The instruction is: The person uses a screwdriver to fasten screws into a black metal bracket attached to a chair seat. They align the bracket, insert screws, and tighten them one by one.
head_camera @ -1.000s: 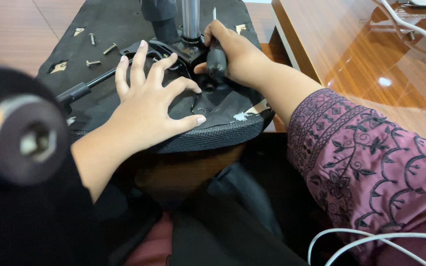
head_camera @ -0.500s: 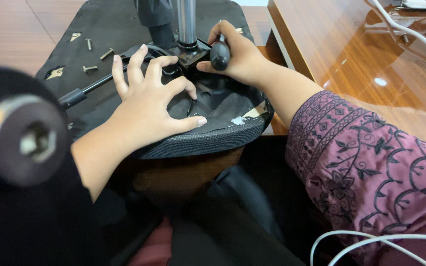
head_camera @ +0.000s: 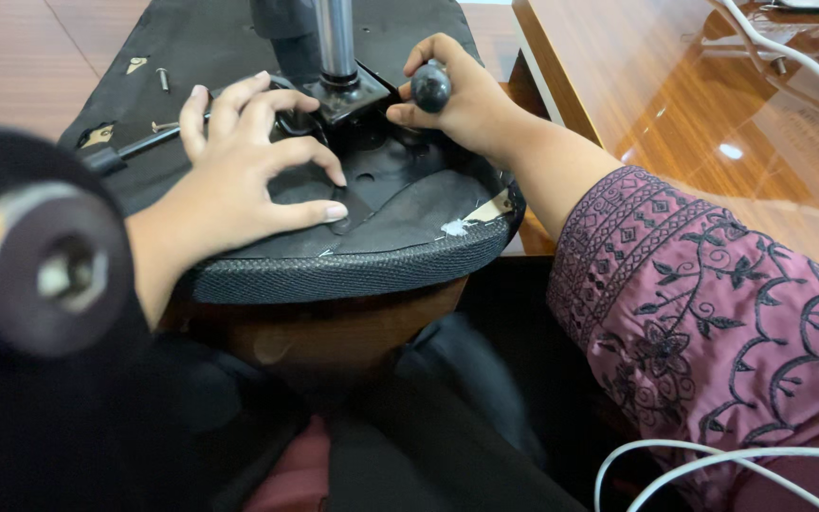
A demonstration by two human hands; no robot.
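Here, left hand (head_camera: pixel 239 180) flat on mesh-edged seat (head_camera: pixel 353 270), right hand (head_camera: pixel 462 100) clasping round knob (head_camera: pixel 430 87)

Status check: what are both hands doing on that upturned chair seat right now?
Left hand spread flat on the upturned seat by the metal column. Right hand gripping a dark tool handle beside the base plate. Loose screws on the seat, clear of both hands.

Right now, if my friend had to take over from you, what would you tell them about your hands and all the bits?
Left hand lies flat, fingers spread, on the upturned chair seat, steadying it.
Right hand grips a black screwdriver handle, set down by the metal plate at the foot of the chrome post.
Loose screws lie on the seat's far left, beside a black lever.
Done: plate sits on the seat. Left: the loose screws are not yet in; whether the screw at the tool is tight, I cannot tell.
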